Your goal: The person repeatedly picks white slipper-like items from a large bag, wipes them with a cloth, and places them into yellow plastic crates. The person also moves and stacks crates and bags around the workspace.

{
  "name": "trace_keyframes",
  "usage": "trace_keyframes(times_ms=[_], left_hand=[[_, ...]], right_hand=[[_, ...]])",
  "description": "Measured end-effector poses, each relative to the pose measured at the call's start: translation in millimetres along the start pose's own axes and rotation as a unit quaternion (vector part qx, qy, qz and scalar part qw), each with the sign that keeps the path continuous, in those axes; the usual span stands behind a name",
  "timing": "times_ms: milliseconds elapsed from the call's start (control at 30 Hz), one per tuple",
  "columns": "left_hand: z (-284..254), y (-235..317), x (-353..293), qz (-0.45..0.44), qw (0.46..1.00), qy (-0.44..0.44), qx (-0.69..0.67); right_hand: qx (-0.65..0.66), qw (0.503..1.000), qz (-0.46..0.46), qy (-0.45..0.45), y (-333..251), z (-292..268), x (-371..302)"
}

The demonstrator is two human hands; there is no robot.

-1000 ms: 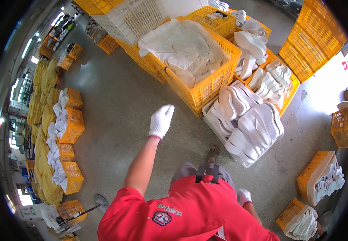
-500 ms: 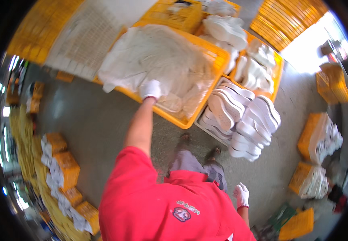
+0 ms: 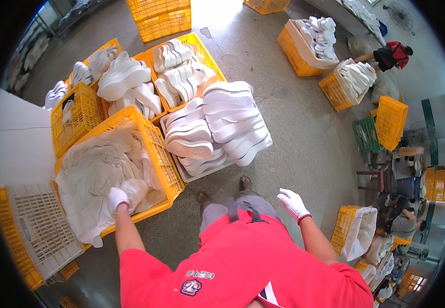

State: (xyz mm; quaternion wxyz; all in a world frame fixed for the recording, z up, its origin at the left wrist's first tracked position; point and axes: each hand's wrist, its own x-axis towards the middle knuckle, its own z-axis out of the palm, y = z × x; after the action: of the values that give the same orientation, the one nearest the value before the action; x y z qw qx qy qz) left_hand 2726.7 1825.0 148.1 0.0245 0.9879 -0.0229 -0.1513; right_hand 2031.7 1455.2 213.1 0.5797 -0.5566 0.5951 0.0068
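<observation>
My left hand [image 3: 118,199], in a white glove, is closed on the translucent plastic bag [image 3: 96,164], whose crumpled film spreads across a yellow crate [image 3: 153,149]. Some of the bag hangs over the crate's near rim. Off to my right, my gloved right hand [image 3: 293,204] is in the air, fingers stretched out and nothing in it. Just ahead of my feet, white shoe soles [image 3: 233,120] are stacked in rows in a pale tray [image 3: 202,174], right beside the crate with the bag.
Yellow crates with more white soles [image 3: 176,77] stand beyond the tray. A white, grid-sided crate [image 3: 42,226] is at the left. Across the floor at right are filled crates [image 3: 299,56], a green crate [image 3: 367,134] and a person in red [image 3: 394,55]. Another person [image 3: 405,223] sits farther down.
My view has swung to the right, so the crates appear farther left. My left hand stays at the plastic bag. The right hand has come up and forward, its fingers now extended.
</observation>
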Motion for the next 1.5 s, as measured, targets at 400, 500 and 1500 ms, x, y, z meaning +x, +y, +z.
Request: trace_keyframes(times_ms=[400,500,1500], left_hand=[[-340.6,137.9,-218.4,0.170,0.768,0.384,-0.483],[-258.4,266.7,-312.1,0.400,0.781,0.126,-0.462],[388.5,1406.1,-1059.6,0.493,0.739,-0.457,-0.049]], right_hand=[[-0.020,0.989,0.037,0.144,35.4,-73.4,-5.9],[-0.146,0.940,-0.292,0.096,-68.6,-115.9,-14.0],[0.655,0.604,-0.139,0.433,195.2,-1169.2,133.8]])
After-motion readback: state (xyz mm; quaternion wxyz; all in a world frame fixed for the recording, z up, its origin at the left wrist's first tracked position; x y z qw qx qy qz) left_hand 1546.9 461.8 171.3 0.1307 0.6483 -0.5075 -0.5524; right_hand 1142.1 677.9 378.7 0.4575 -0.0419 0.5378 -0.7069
